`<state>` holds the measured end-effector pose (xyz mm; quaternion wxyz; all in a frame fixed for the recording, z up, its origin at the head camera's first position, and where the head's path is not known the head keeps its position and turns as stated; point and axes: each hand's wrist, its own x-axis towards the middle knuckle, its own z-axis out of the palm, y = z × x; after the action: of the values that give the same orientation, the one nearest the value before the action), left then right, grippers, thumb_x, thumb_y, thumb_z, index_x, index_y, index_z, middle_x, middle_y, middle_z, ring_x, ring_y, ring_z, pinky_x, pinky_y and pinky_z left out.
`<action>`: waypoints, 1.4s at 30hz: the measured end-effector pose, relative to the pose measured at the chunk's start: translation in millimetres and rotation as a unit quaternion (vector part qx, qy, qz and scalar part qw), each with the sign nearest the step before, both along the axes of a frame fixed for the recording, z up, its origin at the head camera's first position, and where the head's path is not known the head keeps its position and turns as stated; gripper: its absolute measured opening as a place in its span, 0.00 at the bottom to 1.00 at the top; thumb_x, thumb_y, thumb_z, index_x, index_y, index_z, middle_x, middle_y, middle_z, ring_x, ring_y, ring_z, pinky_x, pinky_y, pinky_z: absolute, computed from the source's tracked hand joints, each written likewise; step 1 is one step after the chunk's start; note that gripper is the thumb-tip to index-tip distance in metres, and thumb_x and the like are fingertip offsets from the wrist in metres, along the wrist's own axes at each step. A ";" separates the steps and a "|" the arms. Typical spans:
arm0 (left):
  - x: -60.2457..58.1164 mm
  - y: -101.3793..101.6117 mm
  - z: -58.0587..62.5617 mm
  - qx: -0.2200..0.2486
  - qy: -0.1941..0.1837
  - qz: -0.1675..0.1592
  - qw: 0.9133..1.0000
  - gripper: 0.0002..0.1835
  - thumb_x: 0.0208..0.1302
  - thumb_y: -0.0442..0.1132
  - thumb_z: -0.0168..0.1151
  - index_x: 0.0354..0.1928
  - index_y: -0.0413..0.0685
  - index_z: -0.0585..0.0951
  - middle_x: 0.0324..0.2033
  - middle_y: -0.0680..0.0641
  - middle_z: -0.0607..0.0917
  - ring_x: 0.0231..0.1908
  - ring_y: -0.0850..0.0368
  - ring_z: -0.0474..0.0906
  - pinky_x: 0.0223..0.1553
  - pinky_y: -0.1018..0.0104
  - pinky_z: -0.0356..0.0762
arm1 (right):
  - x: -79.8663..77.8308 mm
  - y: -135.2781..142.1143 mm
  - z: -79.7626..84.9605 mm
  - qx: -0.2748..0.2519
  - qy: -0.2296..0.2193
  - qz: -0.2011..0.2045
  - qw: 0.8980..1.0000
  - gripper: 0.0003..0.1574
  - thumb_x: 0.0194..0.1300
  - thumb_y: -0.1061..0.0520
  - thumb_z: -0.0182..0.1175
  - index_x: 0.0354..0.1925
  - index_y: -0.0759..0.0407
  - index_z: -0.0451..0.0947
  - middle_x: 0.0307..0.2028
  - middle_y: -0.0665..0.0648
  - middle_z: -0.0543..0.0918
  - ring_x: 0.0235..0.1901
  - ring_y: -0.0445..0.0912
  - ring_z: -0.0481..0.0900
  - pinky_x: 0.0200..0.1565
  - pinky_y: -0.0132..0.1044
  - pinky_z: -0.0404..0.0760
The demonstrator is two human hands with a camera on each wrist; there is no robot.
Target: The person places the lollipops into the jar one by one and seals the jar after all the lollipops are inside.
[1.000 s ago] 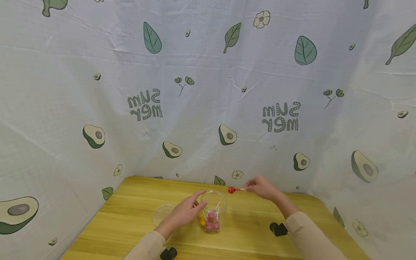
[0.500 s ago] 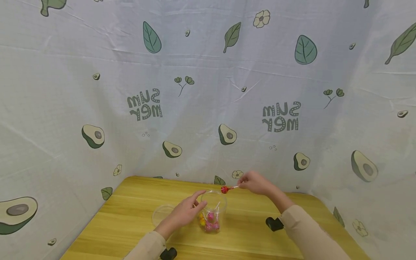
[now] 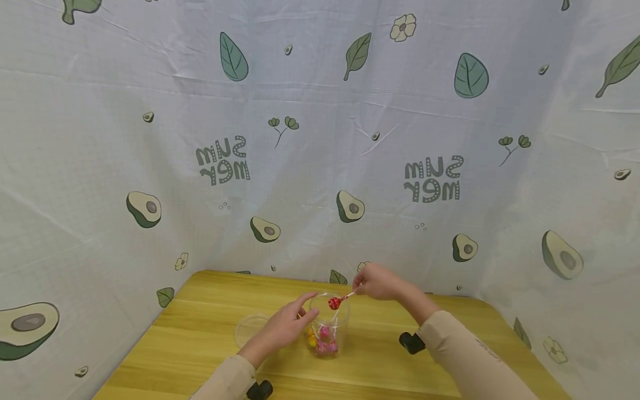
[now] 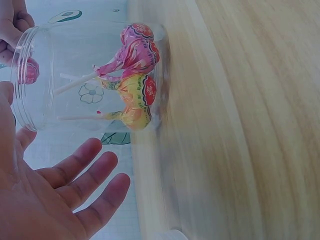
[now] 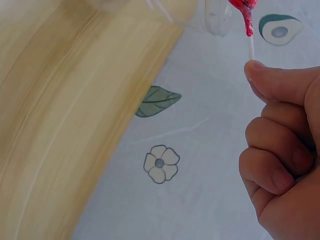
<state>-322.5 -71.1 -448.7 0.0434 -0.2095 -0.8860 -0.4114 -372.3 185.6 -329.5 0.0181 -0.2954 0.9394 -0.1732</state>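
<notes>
A clear plastic jar (image 3: 341, 333) stands upright on the wooden table, with several pink and yellow wrapped lollipops (image 4: 135, 92) at its bottom. My left hand (image 3: 286, 325) holds the jar at its rim between thumb and index finger; its other fingers (image 4: 102, 165) stretch out beside the jar wall. In my right hand (image 3: 380, 282), thumb and index finger pinch the white stick of a red-wrapped lollipop (image 3: 334, 303). That lollipop's head points down and left, over the jar's mouth. The remaining right fingers (image 5: 272, 155) are curled into the palm.
A clear round lid (image 3: 245, 331) lies on the table (image 3: 210, 300) left of the jar, partly behind the left forearm. Behind the table's far edge hangs a white curtain (image 3: 310, 166) printed with avocados and leaves. Each wrist bears a black device (image 3: 412, 343).
My right hand has moved left with the red lollipop, bringing its head from right of the jar to over the mouth and tipping it downward. The left hand and jar have stayed put.
</notes>
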 end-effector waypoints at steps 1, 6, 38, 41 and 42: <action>-0.1 -0.1 -0.1 0.000 0.000 0.000 1.000 0.34 0.75 0.66 0.45 0.76 0.61 0.64 0.37 0.51 0.80 0.32 0.60 0.74 0.32 0.62 0.71 | 0.1 -1.9 -0.2 0.003 0.000 0.002 1.000 0.09 0.65 0.64 0.65 0.28 0.57 0.85 0.28 0.51 0.83 0.27 0.43 0.72 0.33 0.37 0.75; -0.7 -0.2 -0.3 0.001 0.000 0.001 1.000 0.34 0.75 0.66 0.45 0.76 0.61 0.64 0.36 0.52 0.80 0.32 0.60 0.74 0.32 0.62 0.71 | -0.7 -10.8 -1.7 0.022 0.003 0.001 1.000 0.09 0.65 0.64 0.65 0.27 0.56 0.85 0.27 0.49 0.82 0.26 0.43 0.73 0.32 0.37 0.75; -3.3 -2.7 -1.8 0.007 -0.010 -0.009 1.000 0.34 0.75 0.66 0.45 0.76 0.61 0.63 0.35 0.53 0.80 0.29 0.60 0.73 0.29 0.63 0.71 | 6.0 -58.8 -19.4 0.182 0.079 0.061 0.978 0.21 0.60 0.66 0.62 0.13 0.51 0.74 0.13 0.43 0.66 0.15 0.38 0.59 0.21 0.31 0.61; -4.1 -2.5 -2.3 0.010 -0.012 -0.010 1.000 0.34 0.75 0.66 0.45 0.76 0.61 0.63 0.36 0.53 0.80 0.30 0.60 0.74 0.29 0.62 0.71 | 6.3 -61.4 -20.6 0.183 0.079 0.063 0.978 0.21 0.59 0.66 0.63 0.14 0.50 0.75 0.14 0.43 0.71 0.15 0.37 0.63 0.22 0.31 0.65; -4.4 -2.4 -2.7 0.011 -0.012 -0.010 1.000 0.34 0.75 0.66 0.45 0.76 0.61 0.63 0.36 0.53 0.80 0.30 0.60 0.74 0.29 0.63 0.71 | 6.2 -62.2 -21.5 0.178 0.076 0.063 0.979 0.20 0.59 0.66 0.64 0.15 0.50 0.77 0.15 0.43 0.73 0.16 0.37 0.66 0.22 0.31 0.68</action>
<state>-326.9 -73.5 -451.4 0.0305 -0.2126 -0.8800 -0.4237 -366.1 123.3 -351.0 0.0102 -0.3581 0.9334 0.0213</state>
